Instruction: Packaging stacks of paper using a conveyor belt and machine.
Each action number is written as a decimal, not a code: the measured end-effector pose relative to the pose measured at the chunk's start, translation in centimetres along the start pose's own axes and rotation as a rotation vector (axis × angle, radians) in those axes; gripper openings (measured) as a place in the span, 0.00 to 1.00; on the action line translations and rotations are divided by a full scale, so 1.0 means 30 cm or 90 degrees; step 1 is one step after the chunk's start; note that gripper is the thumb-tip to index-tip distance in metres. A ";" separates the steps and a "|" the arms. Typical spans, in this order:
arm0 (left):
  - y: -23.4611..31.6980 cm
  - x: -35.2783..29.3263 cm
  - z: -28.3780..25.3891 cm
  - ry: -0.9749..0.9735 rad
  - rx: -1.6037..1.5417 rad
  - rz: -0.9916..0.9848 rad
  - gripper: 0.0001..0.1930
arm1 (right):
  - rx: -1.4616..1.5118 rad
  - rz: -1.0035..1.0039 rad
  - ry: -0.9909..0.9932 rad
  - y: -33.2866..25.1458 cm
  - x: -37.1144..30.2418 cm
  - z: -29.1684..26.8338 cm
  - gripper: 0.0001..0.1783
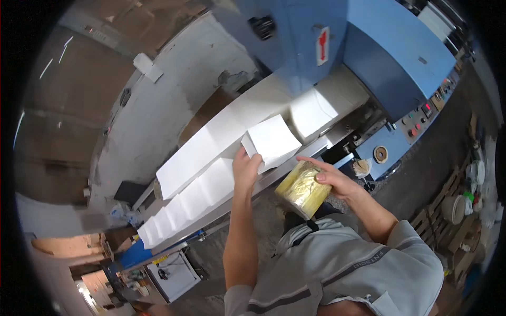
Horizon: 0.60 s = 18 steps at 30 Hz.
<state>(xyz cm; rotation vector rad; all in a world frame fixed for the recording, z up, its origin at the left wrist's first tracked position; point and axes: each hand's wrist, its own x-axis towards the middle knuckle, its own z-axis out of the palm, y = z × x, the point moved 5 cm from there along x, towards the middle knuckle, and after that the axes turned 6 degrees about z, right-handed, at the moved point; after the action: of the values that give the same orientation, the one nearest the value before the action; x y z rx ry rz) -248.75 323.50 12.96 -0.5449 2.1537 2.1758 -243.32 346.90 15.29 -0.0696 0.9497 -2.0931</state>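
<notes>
While a big blue metal machine (398, 34) stands ahead, a white boxy paper stack (272, 139) has its near-left edge pinched by the left hand (247, 171); to its lower right, a shiny yellow wrapped block (304, 189) sits in the right hand (338, 181).

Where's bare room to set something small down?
Bare: blue panel between brown roll and red buttons; floor between panel and wooden pallet. Crowded: row of white paper stacks; around left hand, holding a paper block, and right hand, holding the yellow pack.
</notes>
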 end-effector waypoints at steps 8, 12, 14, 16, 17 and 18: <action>0.115 -0.291 -0.344 0.069 -0.095 0.076 0.31 | -0.051 -0.026 0.088 -0.003 0.146 -0.014 0.53; 0.210 -0.480 -0.440 0.224 -0.224 0.114 0.28 | -0.240 -0.105 0.156 -0.017 0.282 0.012 0.49; 0.097 -0.507 -0.513 0.196 -0.217 0.132 0.28 | -0.384 -0.149 0.191 -0.057 0.336 0.057 0.52; 0.077 -0.550 -0.503 0.185 -0.173 0.091 0.28 | -0.674 -0.227 0.276 -0.090 0.367 0.106 0.52; 0.020 -0.563 -0.503 0.159 -0.185 0.112 0.28 | -0.837 -0.266 0.309 -0.098 0.380 0.130 0.52; -0.037 -0.573 -0.504 0.131 -0.197 0.133 0.29 | -0.903 -0.267 0.314 -0.094 0.403 0.135 0.50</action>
<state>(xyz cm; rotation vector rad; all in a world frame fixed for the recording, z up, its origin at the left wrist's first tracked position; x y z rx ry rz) -228.97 312.59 16.79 -0.6062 2.0597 2.7031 -251.78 337.08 16.85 -0.5167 2.7248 -1.3348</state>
